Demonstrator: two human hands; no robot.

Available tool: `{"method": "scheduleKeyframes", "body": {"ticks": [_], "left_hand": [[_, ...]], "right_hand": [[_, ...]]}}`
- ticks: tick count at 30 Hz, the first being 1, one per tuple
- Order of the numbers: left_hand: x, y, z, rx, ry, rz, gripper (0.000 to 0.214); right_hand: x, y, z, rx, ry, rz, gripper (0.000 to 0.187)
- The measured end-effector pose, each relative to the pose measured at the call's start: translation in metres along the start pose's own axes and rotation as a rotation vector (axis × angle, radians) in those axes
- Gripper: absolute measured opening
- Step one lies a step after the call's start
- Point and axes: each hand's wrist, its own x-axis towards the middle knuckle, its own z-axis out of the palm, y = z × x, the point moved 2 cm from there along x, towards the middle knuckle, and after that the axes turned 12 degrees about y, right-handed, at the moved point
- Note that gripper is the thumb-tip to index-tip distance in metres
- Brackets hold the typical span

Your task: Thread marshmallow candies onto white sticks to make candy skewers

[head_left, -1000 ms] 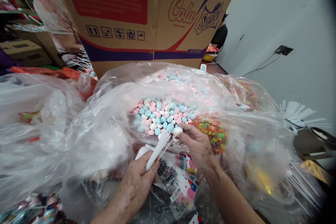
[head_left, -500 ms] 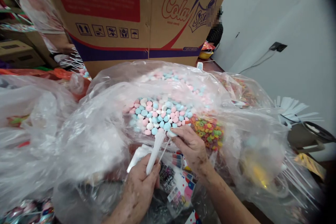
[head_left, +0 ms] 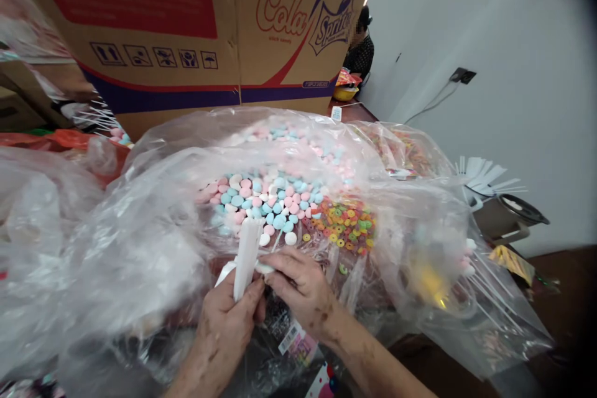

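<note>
My left hand (head_left: 228, 317) is closed round a folded stack of white strips (head_left: 248, 255) that points upward. My right hand (head_left: 301, 289) is beside it, thumb and fingers pinching a pale round candy (head_left: 264, 267) close to the left fingertips. A thin white stick (head_left: 278, 240) rises just above the right fingers; which hand holds it I cannot tell. Beyond the hands, pink, blue and white candies (head_left: 261, 196) lie in an open clear plastic bag (head_left: 153, 199). Colourful ring candies (head_left: 347, 224) lie to their right.
A large cardboard box (head_left: 177, 12) stands behind the bags. On the right are a dark mug-like container (head_left: 506, 214), white strips (head_left: 485, 175) and bagged white sticks (head_left: 494, 292). Printed packets (head_left: 298, 342) lie under my hands. A person (head_left: 361, 50) is in the background.
My right hand has drawn the pale candy down and left, close to my left hand. The white stack now stands more upright. The view has shifted to the right.
</note>
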Motion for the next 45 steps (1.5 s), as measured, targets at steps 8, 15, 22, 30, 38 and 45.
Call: {"method": "scheduleKeyframes", "body": {"ticks": [8, 15, 22, 30, 38, 45], "left_hand": [[0.004, 0.013, -0.002, -0.059, 0.001, -0.032, 0.030], [0.006, 0.004, 0.000, -0.069, -0.066, -0.066, 0.032], [0.009, 0.007, -0.002, -0.047, -0.070, -0.066, 0.034], [0.009, 0.000, 0.001, -0.026, -0.090, -0.076, 0.034], [0.007, -0.002, 0.002, -0.033, -0.145, -0.086, 0.027], [0.007, -0.007, 0.008, 0.141, -0.296, 0.068, 0.025]], "right_hand": [[0.012, 0.026, -0.079, -0.647, 0.222, 0.002, 0.022], [0.013, 0.051, -0.086, -1.166, -0.105, 0.150, 0.022], [0.021, 0.042, -0.085, -0.910, -0.030, 0.124, 0.020], [0.030, 0.051, -0.077, -0.797, -0.094, 0.118, 0.026], [0.032, 0.049, -0.073, -0.755, -0.126, 0.123, 0.018], [0.023, 0.055, -0.073, -0.035, 0.292, 0.434, 0.018]]}}
